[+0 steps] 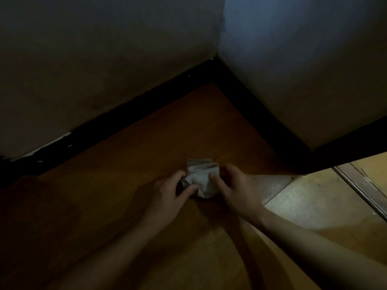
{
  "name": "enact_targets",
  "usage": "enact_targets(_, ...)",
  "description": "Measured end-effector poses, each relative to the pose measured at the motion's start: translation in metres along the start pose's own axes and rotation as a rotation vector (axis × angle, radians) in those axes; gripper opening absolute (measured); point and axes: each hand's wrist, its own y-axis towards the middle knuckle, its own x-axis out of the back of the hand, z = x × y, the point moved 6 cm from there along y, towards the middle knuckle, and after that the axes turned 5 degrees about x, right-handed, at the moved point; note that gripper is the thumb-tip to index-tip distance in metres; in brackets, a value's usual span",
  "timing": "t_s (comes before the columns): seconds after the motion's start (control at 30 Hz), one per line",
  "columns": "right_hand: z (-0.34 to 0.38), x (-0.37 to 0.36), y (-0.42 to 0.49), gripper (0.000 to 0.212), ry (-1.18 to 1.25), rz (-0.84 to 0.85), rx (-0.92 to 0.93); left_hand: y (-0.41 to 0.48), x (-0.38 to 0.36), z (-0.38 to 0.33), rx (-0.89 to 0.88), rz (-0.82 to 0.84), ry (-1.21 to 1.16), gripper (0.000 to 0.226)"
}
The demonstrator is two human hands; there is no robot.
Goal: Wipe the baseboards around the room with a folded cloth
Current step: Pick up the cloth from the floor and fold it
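Holding: the left hand and the right hand each have a grip clenched on the folded cloth, with fingers curled over its left and right edges.
Cloth: pale and folded into a small thick bundle, its stacked layers showing along the top edge. It sits just below the centre of the frame, between the two hands. The dim light hides whether it rests on the floor or is held above it.
Floor: brown wood under the hands and forearms.
Baseboard: a black band running from the left edge up to the corner at upper centre, then down towards the right edge, well apart from the cloth.
Walls: the left wall is dull and dark, with chipped pale patches low at far left. The right wall is lit bluish.
Lower right: paler, brighter flooring crossed by a metal track.
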Motion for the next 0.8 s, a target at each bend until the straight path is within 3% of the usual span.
enact_targets(0.1, -0.012, 0.004, 0.023, 0.012, -0.061, -0.001, -0.139, 0.015, 0.002, 0.001, 0.104, -0.089, -0.086, 0.023)
enact_targets(0.27, -0.030, 0.008, 0.049, 0.020, -0.104, 0.029, -0.377, 0.037, 0.007, -0.002, 0.173, -0.192, -0.084, 0.033)
enact_targets(0.33, -0.030, 0.008, 0.055, 0.019, -0.119, 0.089, -0.396, 0.044, 0.005, -0.001, 0.217, -0.164, -0.125, 0.036)
enact_targets(0.43, -0.027, 0.009, 0.062, 0.035, -0.150, 0.190, -0.422, 0.050, 0.003, 0.001, 0.236, -0.148, -0.145, 0.039)
enact_targets(0.6, -0.011, 0.006, 0.074, 0.041, -0.190, 0.375, -0.398, 0.049, 0.001, 0.004, 0.225, -0.100, -0.200, 0.029)
enact_targets(0.8, 0.006, -0.015, 0.082, 0.029, -0.047, 0.706, -0.489, 0.035, 0.009, 0.009, 0.179, 0.043, -0.295, 0.026)
